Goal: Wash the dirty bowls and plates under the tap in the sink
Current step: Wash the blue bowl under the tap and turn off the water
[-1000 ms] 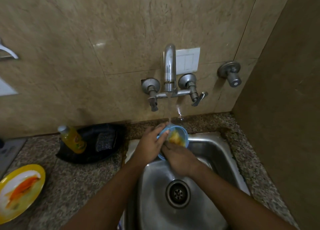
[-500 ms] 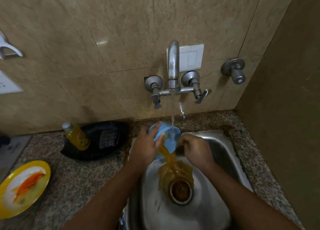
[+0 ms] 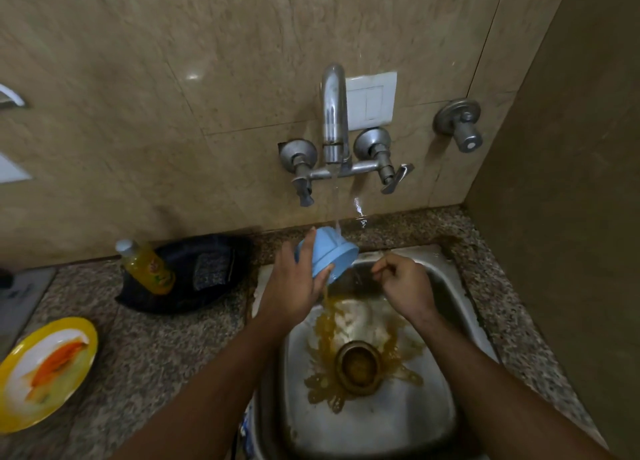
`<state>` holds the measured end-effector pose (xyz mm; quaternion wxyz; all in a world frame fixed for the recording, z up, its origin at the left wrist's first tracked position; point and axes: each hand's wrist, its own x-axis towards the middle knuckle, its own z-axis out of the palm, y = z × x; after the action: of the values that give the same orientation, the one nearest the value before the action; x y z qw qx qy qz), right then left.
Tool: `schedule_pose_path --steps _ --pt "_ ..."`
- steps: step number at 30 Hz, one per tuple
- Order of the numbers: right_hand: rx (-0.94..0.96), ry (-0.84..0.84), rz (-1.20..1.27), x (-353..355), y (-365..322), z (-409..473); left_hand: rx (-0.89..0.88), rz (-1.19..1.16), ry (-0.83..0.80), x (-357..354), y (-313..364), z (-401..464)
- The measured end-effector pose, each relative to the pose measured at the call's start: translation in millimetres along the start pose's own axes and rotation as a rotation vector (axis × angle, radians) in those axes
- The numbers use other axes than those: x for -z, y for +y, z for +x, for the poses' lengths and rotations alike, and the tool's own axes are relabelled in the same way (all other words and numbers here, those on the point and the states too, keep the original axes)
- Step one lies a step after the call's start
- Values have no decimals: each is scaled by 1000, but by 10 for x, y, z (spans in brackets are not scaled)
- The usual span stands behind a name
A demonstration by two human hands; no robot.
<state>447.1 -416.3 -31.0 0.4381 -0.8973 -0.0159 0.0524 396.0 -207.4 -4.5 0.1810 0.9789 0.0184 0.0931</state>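
**Blue bowl tipped over the sink, brown water running to the drain**

From the head camera we see the blue bowl (image 3: 327, 253) held in our left hand (image 3: 294, 286), fingers and thumb curled round its side, above the back left corner of the steel sink (image 3: 446, 421). Our right hand (image 3: 403, 284) is just beside it to the right, not touching it, fingers loosely curled and holding nothing we can make out.

The bowl is tilted almost upside down: its base points up and back toward the wall, its rim down and to the right, toward the basin. Water from the tap (image 3: 334, 113) falls onto its base, and yellow-brown liquid pours from the rim and spreads around the drain (image 3: 358, 367).

The sink is set in a speckled granite counter (image 3: 156, 352) against beige wall tiles. On the counter to the left lie a yellow plate (image 3: 41, 373) with orange smears, a yellow bottle (image 3: 147, 265) and a black tray (image 3: 204, 272).
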Motion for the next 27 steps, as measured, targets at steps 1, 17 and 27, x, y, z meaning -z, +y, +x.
schedule_pose_path --steps 1,17,27 --pt "-3 3 -1 -13 -2 5 14 -35 4 0 23 17" --pt "314 -37 -38 -171 -289 8 279 -567 -33 -61 162 270" --pt "551 -413 -613 -448 -471 128 207 -716 -124 -35 19 238"
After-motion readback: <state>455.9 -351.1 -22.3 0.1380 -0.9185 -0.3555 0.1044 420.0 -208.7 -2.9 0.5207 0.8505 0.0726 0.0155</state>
